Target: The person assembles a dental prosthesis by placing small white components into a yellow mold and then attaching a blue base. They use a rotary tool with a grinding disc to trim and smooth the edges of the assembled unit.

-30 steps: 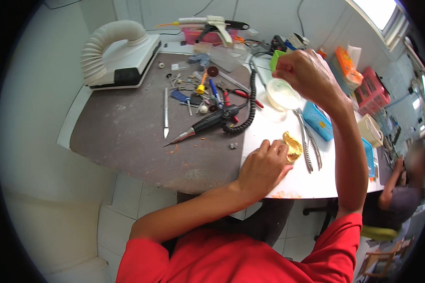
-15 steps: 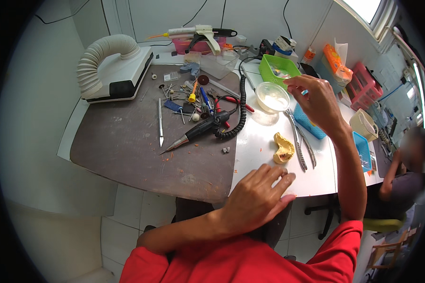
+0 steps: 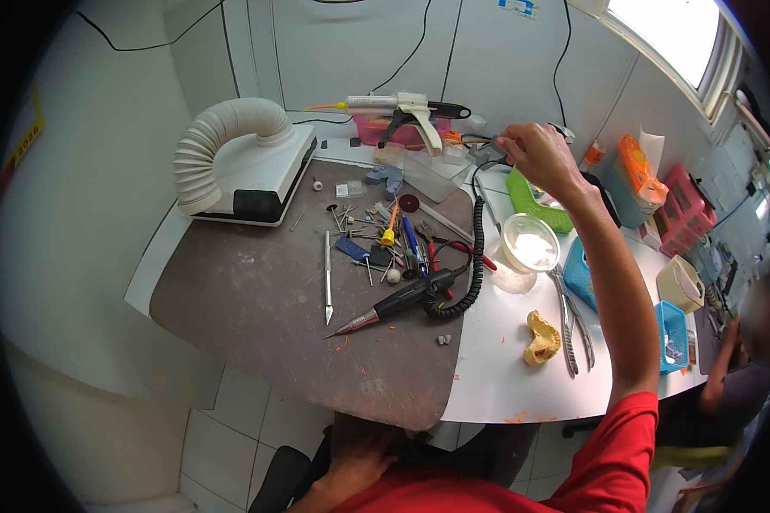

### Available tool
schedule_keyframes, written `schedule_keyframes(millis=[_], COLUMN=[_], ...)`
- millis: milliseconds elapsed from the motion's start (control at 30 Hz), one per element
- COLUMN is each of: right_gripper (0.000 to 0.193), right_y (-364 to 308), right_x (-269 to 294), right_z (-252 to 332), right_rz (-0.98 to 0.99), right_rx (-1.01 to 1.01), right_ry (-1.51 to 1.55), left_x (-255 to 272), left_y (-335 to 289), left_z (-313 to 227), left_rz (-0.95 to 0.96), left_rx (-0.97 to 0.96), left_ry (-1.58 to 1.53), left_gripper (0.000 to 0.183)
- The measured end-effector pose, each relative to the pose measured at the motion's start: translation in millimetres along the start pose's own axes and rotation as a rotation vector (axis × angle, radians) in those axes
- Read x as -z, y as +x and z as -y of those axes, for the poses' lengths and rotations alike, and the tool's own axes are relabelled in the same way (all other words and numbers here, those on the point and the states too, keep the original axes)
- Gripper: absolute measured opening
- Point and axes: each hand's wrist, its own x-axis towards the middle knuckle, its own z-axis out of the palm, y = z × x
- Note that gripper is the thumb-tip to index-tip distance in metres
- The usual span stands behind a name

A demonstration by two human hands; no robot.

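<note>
My right hand [image 3: 539,158] reaches over the far right of the bench, beyond the green basket [image 3: 530,203]. Its fingertips are pinched together; what is between them, if anything, I cannot make out. My left hand [image 3: 361,466] lies low near my lap, below the bench edge, fingers stretched out and dim. On the white bench part stands a clear round tub [image 3: 530,243] with pale contents. Nearer to me lies a yellow dental cast [image 3: 542,339], beside metal pliers [image 3: 573,329]. A black handpiece [image 3: 402,299] with a coiled cord rests on the brown board.
Several burs, discs and tools surround a blue pen [image 3: 415,245]. A craft knife [image 3: 327,278] lies to their left. Farther back are a white hose unit [image 3: 261,192] and a dispensing gun [image 3: 410,111]. Blue baskets [image 3: 671,335] line the right; a person [image 3: 748,376] sits beyond.
My right hand has moved from above the tub to farther back, past the green basket. My left hand has dropped from near the cast to below the bench edge. The view has tilted up.
</note>
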Motion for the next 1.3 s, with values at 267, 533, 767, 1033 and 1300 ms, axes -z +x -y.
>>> schedule_keyframes(millis=[267,533,767,1033,1300], right_gripper=[0.025,0.041,0.056,0.058,0.052], right_y=[69.7,131.9,141.2,133.5,102.1], right_x=[-45.3,-89.3,-117.3,-115.0,-87.0], right_z=[12.5,46.8,43.5,43.3,50.1], right_rz=[0.01,0.107,0.133,0.108,0.053], right_rx=[0.085,0.008,-0.077,-0.054,0.021], right_ry=[-0.024,-0.088,-0.058,-0.104,-0.169], left_x=[-82.6,-87.0,-82.5,-77.9,-73.1], left_y=[-27.0,-24.8,-35.1,-35.5,-41.2], left_z=[87.4,91.9,93.3,96.9,98.8], left_rz=[-0.027,0.066,0.094,0.102,0.094], left_rx=[0.263,0.382,0.401,0.388,0.363], left_ry=[0.279,0.322,0.325,0.34,0.372], left_gripper=[0.087,0.084,0.082,0.08,0.076])
